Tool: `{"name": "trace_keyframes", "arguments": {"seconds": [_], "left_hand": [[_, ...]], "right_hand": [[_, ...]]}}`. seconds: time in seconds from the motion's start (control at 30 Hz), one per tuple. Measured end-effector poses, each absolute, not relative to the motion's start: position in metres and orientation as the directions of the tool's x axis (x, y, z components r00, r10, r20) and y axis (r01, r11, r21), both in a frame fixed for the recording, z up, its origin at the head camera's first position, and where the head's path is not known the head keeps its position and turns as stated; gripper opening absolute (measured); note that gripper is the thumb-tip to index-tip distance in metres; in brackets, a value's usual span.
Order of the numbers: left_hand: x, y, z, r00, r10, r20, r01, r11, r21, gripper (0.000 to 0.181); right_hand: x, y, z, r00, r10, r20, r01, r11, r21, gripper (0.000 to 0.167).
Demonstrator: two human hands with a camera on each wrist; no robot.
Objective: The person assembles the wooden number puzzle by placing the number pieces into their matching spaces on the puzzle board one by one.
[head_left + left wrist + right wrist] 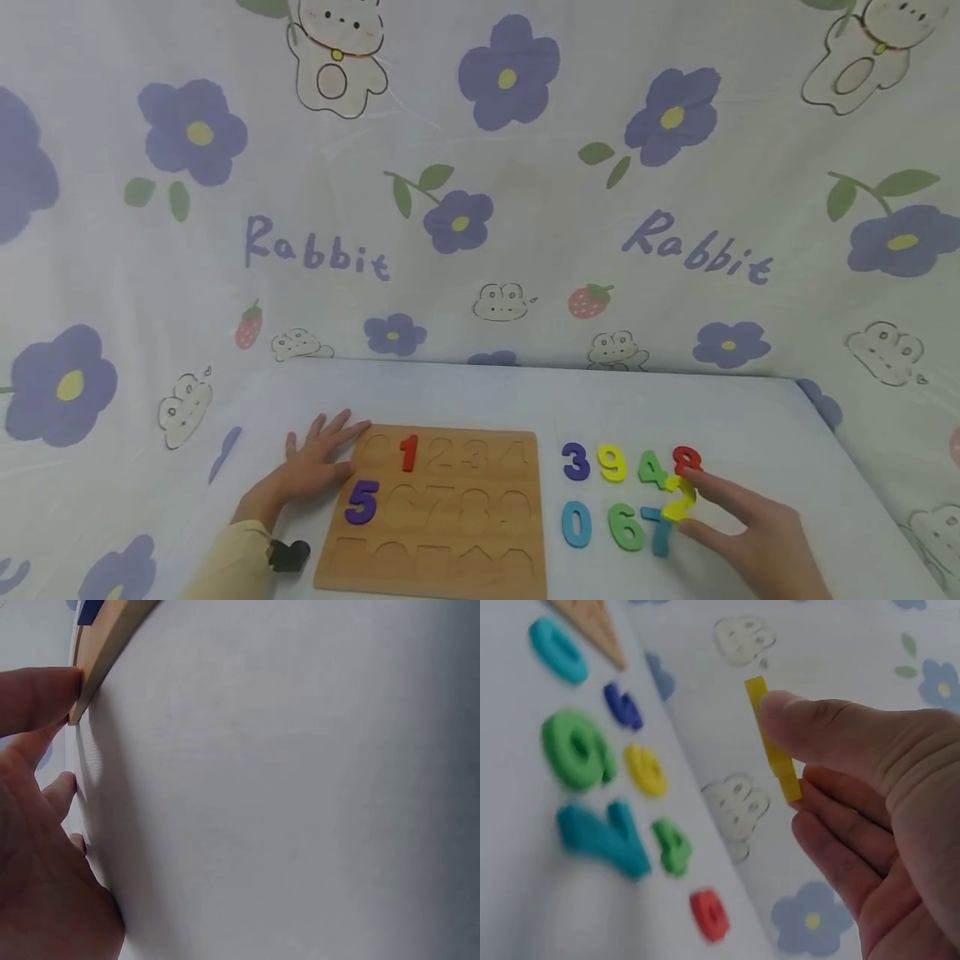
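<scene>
My right hand [765, 533] pinches a yellow number 2 [680, 500] between thumb and fingers, above the table. In the right wrist view the yellow 2 [769, 742] appears edge-on, apart from the other numbers. My left hand [311, 462] lies at the left edge of a wooden number board [450, 575], its fingers spread. In the left wrist view the thumb [37, 697] touches the board's side [109, 652]. A red 1 [408, 453] sits in the board's top row and a purple 5 [362, 502] at the left of its middle row.
Right of the board lie a purple 3 [576, 462], yellow 9 [612, 463], green 4 [652, 470], red 8 [686, 457], blue 0 [566, 525], green 6 [626, 528] and blue 7 [661, 542]. A patterned curtain [525, 167] hangs behind the white table [645, 400].
</scene>
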State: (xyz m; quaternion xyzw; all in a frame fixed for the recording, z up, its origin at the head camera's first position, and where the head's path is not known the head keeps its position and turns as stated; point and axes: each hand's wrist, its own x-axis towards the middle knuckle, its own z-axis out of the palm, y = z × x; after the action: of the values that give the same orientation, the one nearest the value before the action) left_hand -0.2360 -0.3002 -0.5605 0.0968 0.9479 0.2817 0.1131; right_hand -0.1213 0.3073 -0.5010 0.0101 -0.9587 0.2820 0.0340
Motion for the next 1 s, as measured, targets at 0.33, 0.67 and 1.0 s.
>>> {"name": "trace_keyframes", "arguments": {"seconds": [0.33,0.67,1.0], "left_hand": [[-0.239,-0.301,-0.567,-0.957,0.247,-0.156,0.122,0.823,0.554,0.070],[-0.237,-0.300,-0.561,-0.957,0.240,-0.165,0.108,0.820,0.562,0.069],[-0.236,-0.300,-0.560,-0.959,0.242,-0.146,0.119,0.813,0.570,0.071]], "right_hand": [[-0.138,0.245,-0.471,-0.978,-0.057,0.202,-0.172,0.771,-0.613,0.063],[-0.163,0.193,-0.456,-0.958,-0.121,0.260,-0.267,0.701,-0.661,0.062],[-0.188,0.144,-0.454,-0.926,-0.198,0.321,-0.372,0.612,-0.698,0.058]]}}
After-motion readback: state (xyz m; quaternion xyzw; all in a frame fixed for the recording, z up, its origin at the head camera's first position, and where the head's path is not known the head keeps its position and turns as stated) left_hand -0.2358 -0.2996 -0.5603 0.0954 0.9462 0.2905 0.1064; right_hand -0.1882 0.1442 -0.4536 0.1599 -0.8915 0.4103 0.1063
